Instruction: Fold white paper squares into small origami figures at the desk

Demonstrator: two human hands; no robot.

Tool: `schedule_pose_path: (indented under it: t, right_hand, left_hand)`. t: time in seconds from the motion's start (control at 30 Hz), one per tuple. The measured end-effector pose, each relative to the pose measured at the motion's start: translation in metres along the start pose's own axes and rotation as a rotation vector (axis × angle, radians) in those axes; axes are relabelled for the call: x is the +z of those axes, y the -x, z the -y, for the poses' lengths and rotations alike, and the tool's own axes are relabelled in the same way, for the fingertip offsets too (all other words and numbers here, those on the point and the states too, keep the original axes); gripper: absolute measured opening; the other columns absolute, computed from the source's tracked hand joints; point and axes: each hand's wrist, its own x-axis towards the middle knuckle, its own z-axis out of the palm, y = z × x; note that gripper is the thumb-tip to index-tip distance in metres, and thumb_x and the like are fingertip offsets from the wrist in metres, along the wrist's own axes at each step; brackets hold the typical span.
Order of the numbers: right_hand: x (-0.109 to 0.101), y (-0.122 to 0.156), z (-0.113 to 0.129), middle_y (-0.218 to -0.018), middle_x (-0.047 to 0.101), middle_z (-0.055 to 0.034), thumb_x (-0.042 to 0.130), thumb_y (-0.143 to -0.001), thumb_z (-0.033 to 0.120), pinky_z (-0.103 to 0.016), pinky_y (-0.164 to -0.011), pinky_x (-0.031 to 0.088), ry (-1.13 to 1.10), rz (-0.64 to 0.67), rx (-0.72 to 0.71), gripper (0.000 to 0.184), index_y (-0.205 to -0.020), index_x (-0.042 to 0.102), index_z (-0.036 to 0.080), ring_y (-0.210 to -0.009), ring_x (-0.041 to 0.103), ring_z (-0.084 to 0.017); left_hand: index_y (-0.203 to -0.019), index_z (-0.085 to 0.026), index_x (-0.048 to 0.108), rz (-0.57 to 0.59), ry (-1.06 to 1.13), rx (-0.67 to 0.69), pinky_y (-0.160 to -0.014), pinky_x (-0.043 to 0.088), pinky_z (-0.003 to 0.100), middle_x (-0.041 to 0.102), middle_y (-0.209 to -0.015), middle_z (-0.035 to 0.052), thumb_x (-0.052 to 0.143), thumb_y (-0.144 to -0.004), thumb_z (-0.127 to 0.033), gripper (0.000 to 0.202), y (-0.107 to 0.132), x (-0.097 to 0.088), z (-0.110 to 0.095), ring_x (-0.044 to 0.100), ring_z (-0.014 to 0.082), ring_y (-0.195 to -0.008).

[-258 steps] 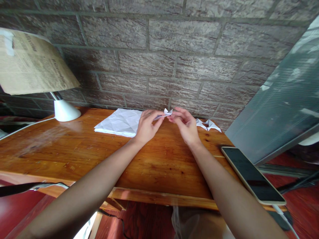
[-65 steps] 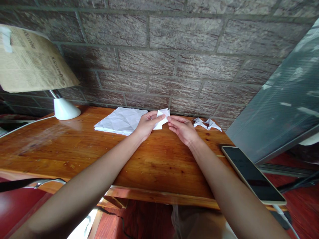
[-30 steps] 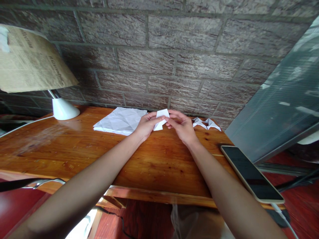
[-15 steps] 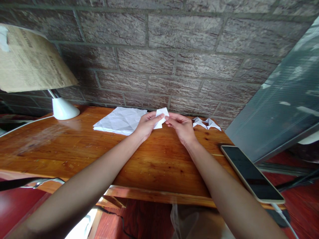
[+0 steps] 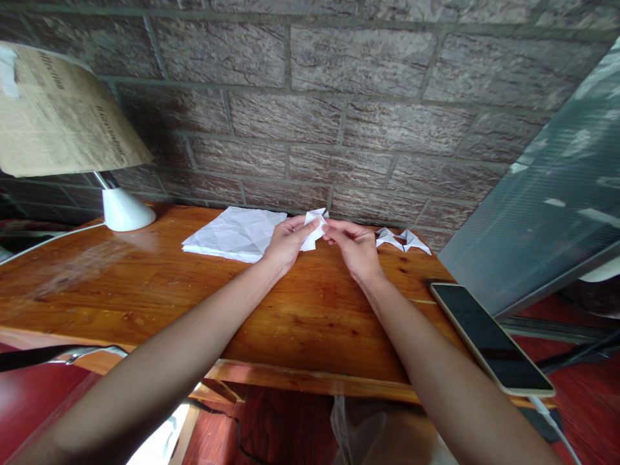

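A small folded piece of white paper [image 5: 310, 243] is held up between both hands, above the far part of the table. My left hand [image 5: 287, 243] pinches it from the left, thumb across its front. On its right edge, my right hand [image 5: 357, 248] grips a flap with thumb and fingertips. Parts of the paper's folds are covered by the fingers. Left of my left hand lies a stack of creased white paper sheets [image 5: 227, 234]. Just beyond my right hand, folded paper shapes [image 5: 409, 241] with pointed corners stand on the table.
A lamp [image 5: 124, 210] with a newsprint shade stands at the back left of the wooden table [image 5: 310, 329]. A phone [image 5: 489, 336] with a cable lies along the right edge. Behind runs a brick wall [image 5: 290, 116], with a ribbed translucent panel [image 5: 533, 187] at the right.
The top of the held paper has opened into pointed flaps, where it looked flatter before. Both hands keep nearly the same place and grip.
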Motion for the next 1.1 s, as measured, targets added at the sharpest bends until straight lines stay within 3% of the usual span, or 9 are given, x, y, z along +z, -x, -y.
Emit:
schedule_pose_path:
  t: [0.2,0.37,0.57,0.67,0.8,0.93,1.1]
  right_hand:
    - [-0.0052,0.0037,0.0002,-0.086,0.073,-0.0027,0.069,-0.083,0.029,-0.032,-0.074,0.054,0.282,0.070,-0.244,0.018,-0.096,0.082,0.027,-0.074,0.068,-0.017]
    - [-0.0070,0.0052,0.0028,-0.086,0.075,-0.0034,0.071,-0.082,0.029,-0.032,-0.080,0.053,0.452,0.124,-0.382,0.019,-0.097,0.082,0.025,-0.076,0.067,-0.017]
    - [-0.0043,0.0005,-0.0017,-0.079,0.077,-0.0031,0.082,-0.072,0.045,-0.032,-0.072,0.055,0.090,0.120,-0.024,0.027,-0.085,0.081,0.022,-0.070,0.069,-0.016]
    - [-0.0023,-0.0007,-0.0013,-0.078,0.077,-0.0022,0.090,-0.060,0.044,-0.030,-0.071,0.055,-0.027,0.085,0.082,0.031,-0.080,0.080,0.022,-0.068,0.069,-0.015]
    - [-0.0001,-0.0006,0.0004,-0.072,0.076,-0.0011,0.093,-0.055,0.038,-0.028,-0.069,0.054,-0.097,0.047,0.150,0.030,-0.076,0.079,0.021,-0.065,0.068,-0.013]
    - [0.0003,-0.0004,0.0005,-0.072,0.076,-0.0011,0.092,-0.056,0.037,-0.028,-0.069,0.054,-0.116,0.030,0.162,0.030,-0.077,0.079,0.020,-0.065,0.069,-0.013]
    - [-0.0005,0.0000,0.0011,-0.080,0.078,-0.0014,0.091,-0.060,0.038,-0.026,-0.071,0.055,-0.126,0.047,0.172,0.031,-0.082,0.077,0.021,-0.072,0.072,-0.014]
  left_hand:
    - [-0.075,-0.016,0.076,-0.019,0.013,0.005,-0.060,0.039,0.024,0.069,-0.068,-0.0001,0.091,-0.057,-0.042,0.034,-0.0003,-0.0003,-0.0008,0.053,0.0099,-0.061]
    - [-0.072,-0.016,0.074,-0.054,-0.010,0.036,-0.055,0.035,0.023,0.066,-0.065,-0.0007,0.088,-0.059,-0.043,0.033,-0.0038,-0.0025,0.0005,0.050,0.0091,-0.058]
    - [-0.073,-0.016,0.074,-0.034,-0.166,0.098,-0.052,0.029,0.023,0.061,-0.063,-0.0021,0.082,-0.066,-0.046,0.031,-0.0040,-0.0045,0.0009,0.044,0.0088,-0.056]
    - [-0.075,-0.016,0.074,-0.014,-0.170,0.119,-0.056,0.032,0.023,0.063,-0.066,-0.0021,0.081,-0.067,-0.044,0.030,-0.0049,-0.0050,0.0018,0.046,0.0092,-0.059]
    - [-0.079,-0.016,0.075,-0.053,-0.120,0.086,-0.059,0.036,0.023,0.067,-0.071,-0.0009,0.081,-0.067,-0.043,0.030,-0.0061,-0.0043,0.0018,0.052,0.0107,-0.064]
    - [-0.076,-0.016,0.075,-0.037,-0.144,0.070,-0.059,0.037,0.024,0.066,-0.069,0.0001,0.078,-0.072,-0.052,0.037,-0.0039,-0.0025,-0.0015,0.052,0.0117,-0.063]
    - [-0.080,-0.017,0.077,-0.006,-0.103,0.076,-0.063,0.040,0.024,0.071,-0.075,0.0002,0.088,-0.063,-0.044,0.033,-0.0036,-0.0027,-0.0008,0.056,0.0118,-0.067]
